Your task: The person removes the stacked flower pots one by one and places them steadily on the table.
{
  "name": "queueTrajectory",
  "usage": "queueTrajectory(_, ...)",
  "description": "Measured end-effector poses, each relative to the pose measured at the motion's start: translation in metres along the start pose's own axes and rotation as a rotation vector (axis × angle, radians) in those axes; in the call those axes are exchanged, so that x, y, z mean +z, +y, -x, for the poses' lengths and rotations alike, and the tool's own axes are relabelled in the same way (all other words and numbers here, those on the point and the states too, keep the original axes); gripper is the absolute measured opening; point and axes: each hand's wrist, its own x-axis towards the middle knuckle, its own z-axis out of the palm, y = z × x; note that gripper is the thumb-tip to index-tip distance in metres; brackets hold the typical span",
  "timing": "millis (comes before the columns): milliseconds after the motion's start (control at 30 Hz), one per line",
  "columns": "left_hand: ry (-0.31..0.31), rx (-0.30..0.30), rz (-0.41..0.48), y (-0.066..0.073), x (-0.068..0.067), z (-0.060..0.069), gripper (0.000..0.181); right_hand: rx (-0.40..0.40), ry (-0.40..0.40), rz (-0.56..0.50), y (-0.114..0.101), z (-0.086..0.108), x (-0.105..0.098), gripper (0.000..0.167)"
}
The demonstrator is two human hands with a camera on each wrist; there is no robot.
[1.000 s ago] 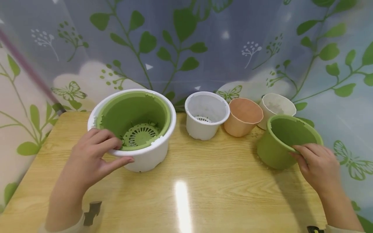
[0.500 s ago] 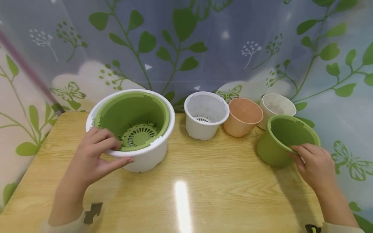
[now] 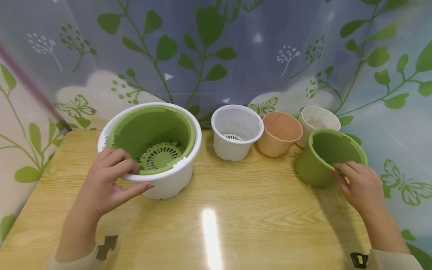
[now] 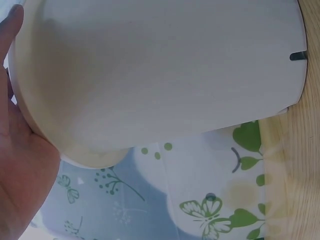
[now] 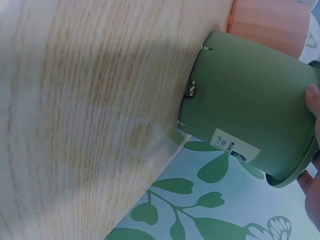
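Observation:
In the head view a large white pot [image 3: 172, 183] stands on the left with a green pot [image 3: 152, 123] nested in it, its slotted bottom showing. My left hand [image 3: 109, 182] grips the near rim, fingers curled over the edge and thumb against the outside. The left wrist view shows the white pot's outer wall [image 4: 175, 75]. On the right, my right hand [image 3: 359, 183] pinches the near rim of another green pot [image 3: 312, 168]. A label [image 5: 234, 145] is visible on that pot's side in the right wrist view. Its bottom is at the tabletop.
A smaller white pot [image 3: 231, 148], an orange pot [image 3: 276, 144] and a cream pot [image 3: 318, 116] stand along the back of the wooden table [image 3: 256, 225]. The orange and cream pots are close to the right green pot. A patterned curtain [image 3: 189, 45] hangs behind.
The right green pot has shifted slightly left and back with my right hand, and tilts a little less. My left hand keeps its hold on the nested pots. The head view has drifted slightly.

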Motion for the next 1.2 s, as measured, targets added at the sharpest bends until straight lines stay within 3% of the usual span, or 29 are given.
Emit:
queueTrajectory(133, -0.002, 0.003, -0.004, 0.001, 0.000, -0.001, 0.051, 0.007, -0.001, -0.017, 0.002, -0.001, 0.002, 0.059)
queueTrajectory(267, -0.004, 0.002, -0.009, 0.000, 0.000, -0.001, 0.051, 0.031, -0.017, -0.052, 0.000, -0.003, 0.003, 0.041)
queueTrajectory(367, -0.006, -0.003, -0.010, -0.001, 0.000, 0.000, 0.051, 0.060, -0.022, -0.099, -0.008, -0.011, 0.002, 0.048)
queueTrajectory(467, -0.007, -0.006, -0.008, -0.001, 0.000, 0.001, 0.050, 0.060, 0.035, -0.145, -0.022, -0.024, 0.003, 0.056)
queueTrajectory(533, -0.014, -0.010, -0.009, -0.001, 0.000, 0.001, 0.050, 0.028, 0.076, -0.158, -0.034, -0.036, 0.004, 0.060)
queueTrajectory(633, -0.018, -0.021, -0.007, -0.001, 0.000, 0.002, 0.049, -0.062, 0.116, -0.183, -0.052, -0.053, 0.009, 0.052)
queueTrajectory(833, -0.032, -0.031, -0.016, -0.001, -0.001, 0.003, 0.049, -0.240, 0.089, -0.235, -0.097, -0.088, 0.019, 0.035)
queueTrajectory(1200, -0.020, -0.010, -0.010, -0.001, -0.002, 0.002, 0.049, -0.430, 0.112, -0.383, -0.193, -0.143, 0.036, 0.026)
